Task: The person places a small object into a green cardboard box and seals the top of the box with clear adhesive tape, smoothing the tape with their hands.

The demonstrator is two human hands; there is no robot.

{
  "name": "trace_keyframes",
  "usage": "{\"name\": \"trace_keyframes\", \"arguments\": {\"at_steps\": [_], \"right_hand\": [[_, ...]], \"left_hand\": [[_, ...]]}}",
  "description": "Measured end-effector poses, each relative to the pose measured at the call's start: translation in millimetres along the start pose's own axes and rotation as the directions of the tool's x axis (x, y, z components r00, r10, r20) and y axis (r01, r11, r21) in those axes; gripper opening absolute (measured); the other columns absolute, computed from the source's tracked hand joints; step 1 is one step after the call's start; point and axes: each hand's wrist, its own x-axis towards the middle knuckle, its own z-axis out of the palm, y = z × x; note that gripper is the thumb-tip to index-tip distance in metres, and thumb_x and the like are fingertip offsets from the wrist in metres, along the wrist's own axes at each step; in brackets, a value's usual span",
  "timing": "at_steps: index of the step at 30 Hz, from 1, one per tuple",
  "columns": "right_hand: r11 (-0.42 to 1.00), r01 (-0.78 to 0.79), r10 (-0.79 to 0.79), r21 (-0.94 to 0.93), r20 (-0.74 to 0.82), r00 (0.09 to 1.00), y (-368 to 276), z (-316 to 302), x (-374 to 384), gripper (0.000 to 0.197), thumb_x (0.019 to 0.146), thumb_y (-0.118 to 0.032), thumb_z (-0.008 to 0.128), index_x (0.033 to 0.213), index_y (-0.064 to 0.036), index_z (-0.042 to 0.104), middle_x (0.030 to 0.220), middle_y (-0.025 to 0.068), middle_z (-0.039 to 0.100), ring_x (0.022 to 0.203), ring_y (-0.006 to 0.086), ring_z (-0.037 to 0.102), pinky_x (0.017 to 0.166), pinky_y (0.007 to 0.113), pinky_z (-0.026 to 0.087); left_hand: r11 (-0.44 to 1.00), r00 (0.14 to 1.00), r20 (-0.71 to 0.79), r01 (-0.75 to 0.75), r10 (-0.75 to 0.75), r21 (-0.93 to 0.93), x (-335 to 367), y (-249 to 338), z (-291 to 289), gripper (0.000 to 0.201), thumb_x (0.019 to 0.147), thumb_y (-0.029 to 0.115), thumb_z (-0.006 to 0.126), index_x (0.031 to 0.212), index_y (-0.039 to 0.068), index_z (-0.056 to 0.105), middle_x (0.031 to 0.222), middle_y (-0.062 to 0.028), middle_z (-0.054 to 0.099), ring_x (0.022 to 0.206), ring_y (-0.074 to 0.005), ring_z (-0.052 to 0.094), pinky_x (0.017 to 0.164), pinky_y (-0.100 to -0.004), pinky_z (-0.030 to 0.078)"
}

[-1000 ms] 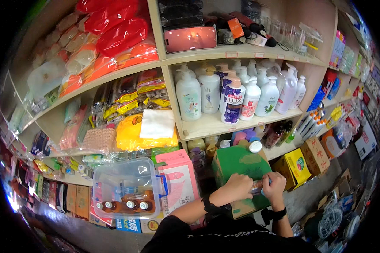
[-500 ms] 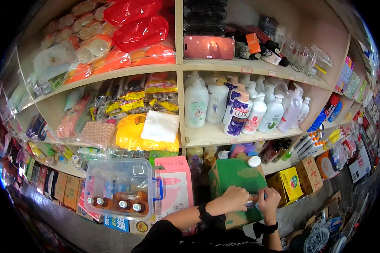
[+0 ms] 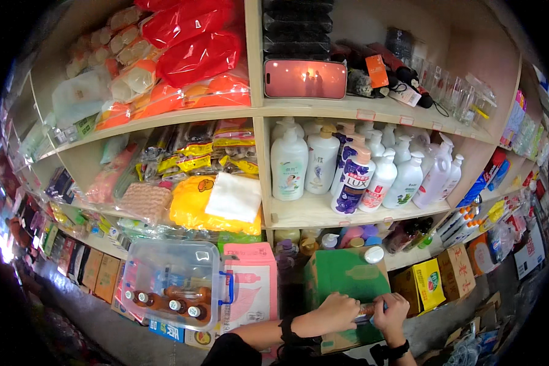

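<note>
Both my hands are closed on a small brownish bottle [image 3: 366,310] lying sideways between them. Its middle shows, while the fingers cover its ends. My left hand [image 3: 337,312] grips one end, and my right hand [image 3: 390,314] wraps round the other. Beneath them is a green cardboard box [image 3: 341,274]. A round white cap [image 3: 374,254] stands at that box's far right corner; what lies under it is hard to make out. To the left, a clear plastic bin [image 3: 171,256] with a blue handle holds several brown bottles [image 3: 178,305] with white caps.
A pink box [image 3: 250,268] stands between the bin and the green box. Behind is a wooden shelf [image 3: 323,108] with pump bottles [image 3: 352,180], packed towels [image 3: 216,213], red packages [image 3: 198,58] and a propped phone [image 3: 305,79]. A yellow carton [image 3: 429,283] stands at right.
The view has shifted, so the shelves sit lower in the picture. Both hands keep hold of the bottle over the green box, with the fingers slightly changed in position.
</note>
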Motion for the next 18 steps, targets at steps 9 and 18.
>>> {"name": "trace_keyframes", "arguments": {"at_steps": [9, 18], "right_hand": [[0.993, 0.092, -0.092, 0.077, -0.009, 0.996, -10, -11, 12, 0.014, 0.085, -0.015, 0.067, 0.074, -0.0065, 0.071, 0.071, 0.0145, 0.070, 0.068, 0.0362, 0.068, 0.065, 0.046, 0.052], [0.986, 0.121, -0.121, 0.112, -0.012, 0.993, -9, -13, 11, 0.012, 0.084, -0.013, 0.067, 0.076, -0.0049, 0.070, 0.076, 0.0156, 0.071, 0.073, 0.0371, 0.069, 0.069, 0.046, 0.053]], "left_hand": [[0.996, 0.999, -0.017, 0.048, -0.047, 0.073, -7, 19, -12, 0.070, 0.091, 0.045, 0.079, 0.129, -0.011, 0.064, 0.101, -0.0185, 0.074, 0.101, -0.0377, 0.071, 0.088, -0.0451, 0.056], [0.984, 0.994, -0.098, 0.061, -0.045, 0.167, -9, 22, -10, 0.071, 0.087, 0.046, 0.081, 0.130, -0.010, 0.066, 0.102, -0.0171, 0.075, 0.100, -0.0333, 0.072, 0.085, -0.0421, 0.058]]}}
